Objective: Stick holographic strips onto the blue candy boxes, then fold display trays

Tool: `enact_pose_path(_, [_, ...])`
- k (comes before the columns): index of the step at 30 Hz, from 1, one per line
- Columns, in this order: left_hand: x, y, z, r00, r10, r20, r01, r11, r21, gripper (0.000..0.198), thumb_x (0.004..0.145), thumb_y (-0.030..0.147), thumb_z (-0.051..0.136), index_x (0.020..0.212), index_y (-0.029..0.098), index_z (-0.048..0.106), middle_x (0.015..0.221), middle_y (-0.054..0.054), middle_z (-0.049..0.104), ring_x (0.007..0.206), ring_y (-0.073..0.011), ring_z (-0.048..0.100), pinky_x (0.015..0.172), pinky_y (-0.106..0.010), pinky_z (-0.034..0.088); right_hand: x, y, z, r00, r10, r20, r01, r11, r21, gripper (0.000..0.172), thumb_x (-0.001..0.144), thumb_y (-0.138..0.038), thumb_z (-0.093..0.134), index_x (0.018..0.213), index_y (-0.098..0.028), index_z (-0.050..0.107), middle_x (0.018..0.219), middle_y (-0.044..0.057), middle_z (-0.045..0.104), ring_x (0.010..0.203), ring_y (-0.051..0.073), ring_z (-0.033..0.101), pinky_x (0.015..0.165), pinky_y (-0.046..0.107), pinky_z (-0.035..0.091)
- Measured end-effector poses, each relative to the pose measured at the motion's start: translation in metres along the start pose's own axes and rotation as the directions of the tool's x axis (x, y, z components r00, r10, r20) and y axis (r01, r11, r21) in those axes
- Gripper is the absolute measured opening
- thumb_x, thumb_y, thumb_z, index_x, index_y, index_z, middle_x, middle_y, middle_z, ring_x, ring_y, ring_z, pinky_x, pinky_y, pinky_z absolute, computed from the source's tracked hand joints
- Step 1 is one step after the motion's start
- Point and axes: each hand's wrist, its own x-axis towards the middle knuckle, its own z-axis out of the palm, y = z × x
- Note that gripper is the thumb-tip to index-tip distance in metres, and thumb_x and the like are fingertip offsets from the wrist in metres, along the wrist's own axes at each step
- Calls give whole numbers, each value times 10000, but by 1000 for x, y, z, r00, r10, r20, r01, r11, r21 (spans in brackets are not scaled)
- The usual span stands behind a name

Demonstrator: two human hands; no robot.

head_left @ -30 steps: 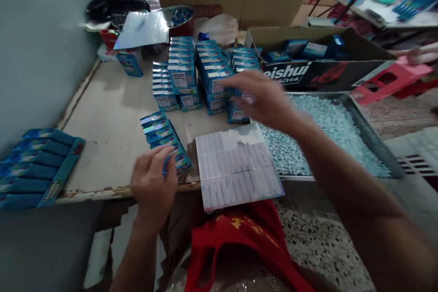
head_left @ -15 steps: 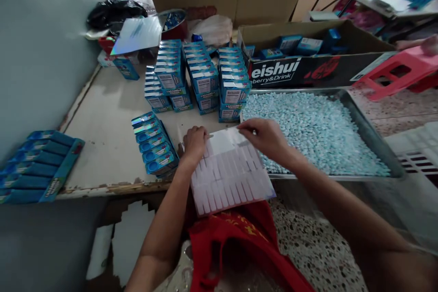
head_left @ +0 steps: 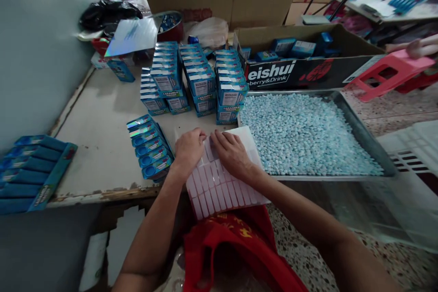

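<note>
At the table's (head_left: 102, 118) near edge the overhanging sheet (head_left: 222, 191) lies under the right hand (head_left: 232, 155), spread flat, seemingly pinning it, while the left hand (head_left: 188, 148) curls on it; I cannot tell whether it pinches anything.

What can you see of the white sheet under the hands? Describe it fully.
The white label sheet looks like paper, divided into rows of narrow rectangles, with a plain patch at its far right corner. It lies flat and askew, overhanging the front edge of the table beside the metal tray. The left hand and right hand rest on its far half.
</note>
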Motion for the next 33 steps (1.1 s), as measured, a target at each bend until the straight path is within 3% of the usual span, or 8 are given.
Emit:
enact_pose_path(10, [-3,4,-1,999,-17,39,15,999,49,199,940,232,549,933,229,748,963,-135,759,943,-332,702,803,-406,483,-18,8,-12,993,-103,-60,105,994,31,292,1049,-195,432,1218,-239,666,1317,72,708,1175,265,593,1016,462,349])
enact_pose_path(19, [-2,15,8,1000,6,26,-10,985,175,261,960,178,494,1024,175,746,968,-175,769,959,-353,728,824,-440,518,-27,-3,-47,935,-229,-270,231,973,-25,152,968,-168,577,956,-240,711,776,0,724,754,181,567,710,380,326])
enact_pose_path(23, [5,8,24,993,103,-57,-103,995,-3,226,953,143,522,984,163,744,1108,-164,756,1146,-313,684,1045,-439,471,-17,-15,-83,945,138,-297,-46,954,296,104,932,-268,665,855,-256,734,550,-41,586,555,128,489,622,351,312])
enact_pose_path(25, [-1,3,29,975,70,-211,-125,958,-258,217,987,216,519,1027,184,730,1220,-135,727,1243,-276,637,1112,-414,440,-3,-14,-94,890,429,-156,-267,766,584,139,895,-347,713,798,-250,735,513,-53,537,502,106,448,577,319,324])
enact_pose_path(27, [-13,-1,30,963,-49,-266,-147,729,-668,328,1024,423,481,1030,194,715,1189,-123,735,1205,-264,661,1072,-418,490,13,-8,-96,810,583,56,-392,469,791,197,845,-421,752,777,-236,740,534,-47,541,490,99,408,516,293,298])
enact_pose_path(29, [-27,-3,27,991,-90,-95,-61,324,-944,580,969,689,427,994,180,703,1070,-133,758,1093,-279,715,971,-442,562,26,-2,-92,761,613,212,-422,220,880,243,799,-455,778,756,-220,738,570,-33,560,500,95,378,483,279,264])
enact_pose_path(31, [-39,-3,24,997,-32,69,69,24,-997,722,852,835,471,981,159,689,996,-148,767,1019,-295,741,892,-450,598,33,1,-84,736,615,282,-422,90,902,258,754,-458,803,732,-213,728,574,-31,555,503,90,357,476,272,260])
enact_pose_path(33, [-47,0,21,994,-20,107,105,-58,-993,670,738,779,695,976,154,680,948,-129,773,962,-277,753,852,-411,612,34,2,-77,719,623,307,-424,45,904,267,712,-455,829,706,-213,717,544,-41,516,494,87,339,470,269,258])
